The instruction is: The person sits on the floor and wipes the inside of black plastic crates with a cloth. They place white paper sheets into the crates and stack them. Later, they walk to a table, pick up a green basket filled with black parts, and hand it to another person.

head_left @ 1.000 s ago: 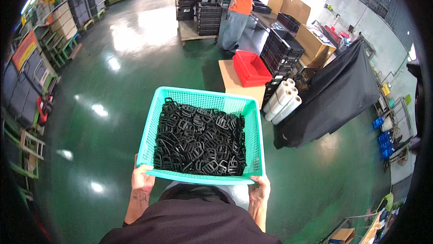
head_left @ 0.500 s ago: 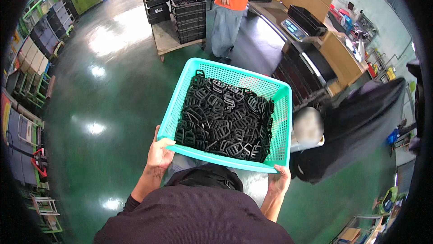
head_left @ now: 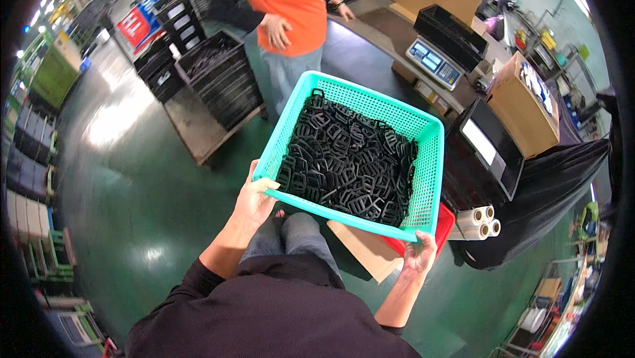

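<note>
A turquoise perforated plastic basket [head_left: 423,216] is held out in front of me, off the floor and slightly tilted. Many black plastic strap buckles [head_left: 350,156] lie heaped inside it. My left hand [head_left: 256,200] grips the near left corner, thumb over the rim. At the near right corner, my right hand [head_left: 420,252] holds the rim, its fingers partly hidden under the basket. Past the far rim stands a person in an orange and black top [head_left: 291,7], one hand at the waist and the other by the workbench.
Black crates [head_left: 221,87] stand on a wooden dolly [head_left: 182,120] ahead left. A workbench [head_left: 387,30] carries a digital scale [head_left: 433,63] and a black bin [head_left: 451,37]. To the right are film rolls [head_left: 479,223] and a black-draped heap [head_left: 549,206]. Under the basket show a red bin [head_left: 444,231] and cardboard [head_left: 367,249].
I have moved forward with the basket, so the person, crates and bench appear closer. The basket sits slightly farther right in view. Both hands keep their hold; the red bin and cardboard now show.
</note>
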The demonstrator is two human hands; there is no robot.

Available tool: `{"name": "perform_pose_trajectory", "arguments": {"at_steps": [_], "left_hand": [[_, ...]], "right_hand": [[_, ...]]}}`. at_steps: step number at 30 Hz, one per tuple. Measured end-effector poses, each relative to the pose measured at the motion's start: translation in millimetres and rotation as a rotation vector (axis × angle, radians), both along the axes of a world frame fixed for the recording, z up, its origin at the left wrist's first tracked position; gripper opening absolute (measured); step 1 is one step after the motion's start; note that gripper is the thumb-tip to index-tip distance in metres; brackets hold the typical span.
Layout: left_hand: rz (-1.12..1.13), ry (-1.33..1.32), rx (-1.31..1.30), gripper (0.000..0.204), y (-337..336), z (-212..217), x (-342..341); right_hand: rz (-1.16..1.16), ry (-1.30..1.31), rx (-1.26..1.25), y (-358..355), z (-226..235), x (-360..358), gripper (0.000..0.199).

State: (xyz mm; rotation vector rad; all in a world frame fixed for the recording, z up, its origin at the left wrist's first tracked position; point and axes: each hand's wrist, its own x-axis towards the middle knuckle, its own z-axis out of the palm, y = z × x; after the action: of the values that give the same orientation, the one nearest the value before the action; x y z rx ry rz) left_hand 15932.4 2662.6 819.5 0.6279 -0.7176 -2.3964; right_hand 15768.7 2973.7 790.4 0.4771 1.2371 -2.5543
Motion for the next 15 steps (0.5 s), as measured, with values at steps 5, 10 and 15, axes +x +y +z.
{"name": "perform_pose_trajectory", "arguments": {"at_steps": [5, 10, 15], "left_hand": [[-0.071, -0.075, 0.068, 0.043, 38, -26, 48], [-0.004, 0.021, -0.045, 0.039, 23, -46, 42], [0.071, 0.068, -0.028, 0.036, 39, -77, -6]], "right_hand": [[0.033, 0.093, 0.043, 49, 2, 40, 0.035], [0.243, 0.142, -0.029, 32, -13, -4, 0.035], [0.255, 0.294, -0.035, 14, -42, -70, 0.034]]}}
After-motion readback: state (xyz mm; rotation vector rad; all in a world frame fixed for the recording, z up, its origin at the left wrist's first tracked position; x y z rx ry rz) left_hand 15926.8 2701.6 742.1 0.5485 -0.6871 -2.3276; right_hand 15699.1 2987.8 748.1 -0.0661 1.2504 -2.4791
